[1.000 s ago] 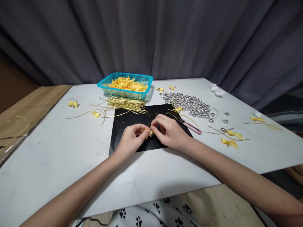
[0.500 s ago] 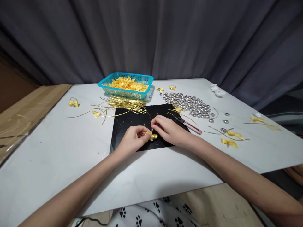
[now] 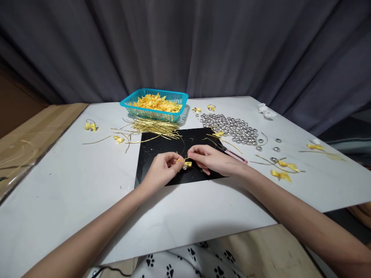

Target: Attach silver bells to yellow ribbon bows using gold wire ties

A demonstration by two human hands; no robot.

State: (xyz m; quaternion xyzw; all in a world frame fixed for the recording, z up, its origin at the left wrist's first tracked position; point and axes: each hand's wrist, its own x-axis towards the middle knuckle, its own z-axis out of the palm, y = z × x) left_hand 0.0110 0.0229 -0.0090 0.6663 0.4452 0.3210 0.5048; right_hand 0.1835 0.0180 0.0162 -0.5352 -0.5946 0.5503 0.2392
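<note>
Above a black mat (image 3: 153,154), my left hand (image 3: 164,168) pinches a small yellow ribbon bow (image 3: 188,164) that has a silver bell (image 3: 184,167) at its middle. My right hand (image 3: 210,158) closes thumb and forefinger on a short gold wire (image 3: 186,158) that comes up from the bow. Part of the bow is hidden behind my left fingers. Partly under my right wrist lies a pair of pink-handled pliers or cutters (image 3: 236,155); which of the two I cannot tell.
A blue basket (image 3: 123,103) of yellow bows stands at the back. Gold wires (image 3: 153,128) lie in front of it. Silver bells (image 3: 232,129) are heaped right of the mat. Loose bows (image 3: 281,175) and wires lie at the right, and a finished-looking bow (image 3: 90,126) at the left.
My right hand has shifted slightly right and lowered, tilting the wire from upright toward the right. My left hand stays nearly in place with the bow.
</note>
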